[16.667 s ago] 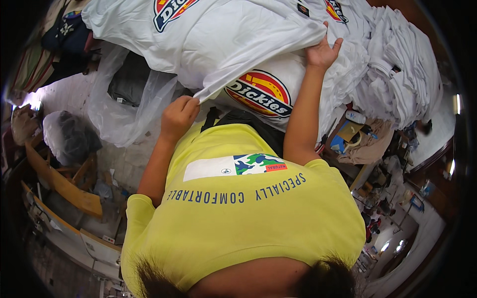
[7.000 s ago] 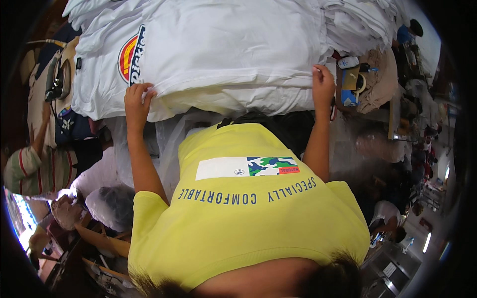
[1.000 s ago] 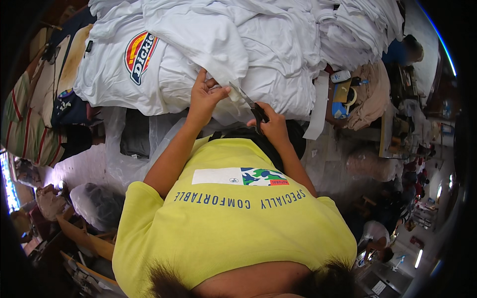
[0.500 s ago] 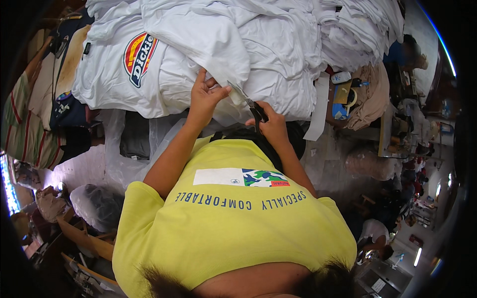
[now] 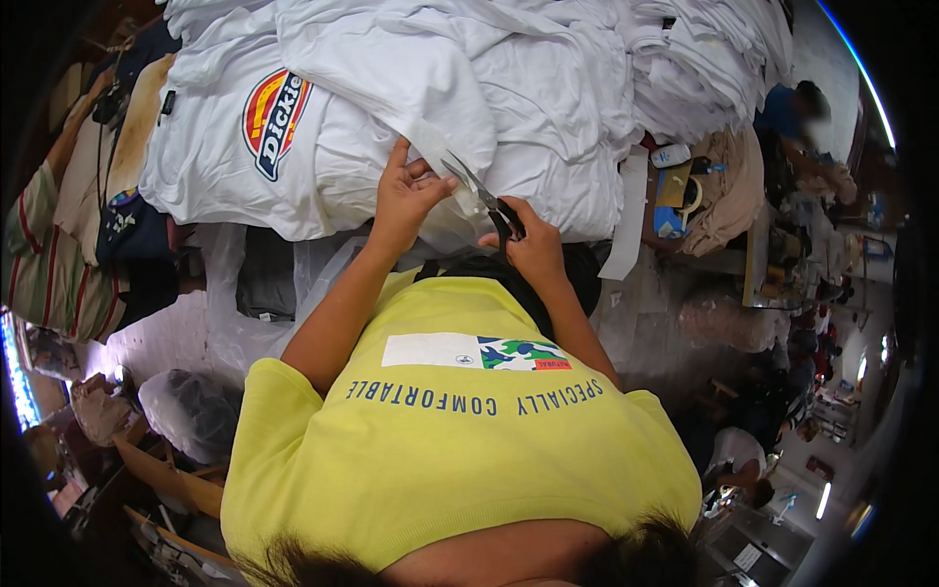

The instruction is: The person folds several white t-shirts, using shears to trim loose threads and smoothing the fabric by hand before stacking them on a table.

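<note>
A white T-shirt (image 5: 220, 147) with a red, yellow and dark blue printed emblem lies spread on a white cloth heap in front of me. My left hand (image 5: 406, 201) pinches a lower edge of white shirt fabric (image 5: 430, 137) between thumb and fingers. The handles of a pair of scissors (image 5: 486, 199) are in my right hand (image 5: 533, 240); they are black, and the metal blades point up and left. Those blades stand apart over the fabric just right of my left hand. Whether they touch the cloth I cannot tell.
A tall pile of white garments (image 5: 709, 68) stands at the far right. Beside it, a tape roll (image 5: 692, 194) sits among small items and beige cloth (image 5: 729, 196). A person in striped clothing (image 5: 64, 254) is at the left. Clear plastic (image 5: 230, 284) hangs below the table edge.
The scissor blades have spread apart and show more plainly above the fabric. My left hand keeps its pinch in nearly the same place.
</note>
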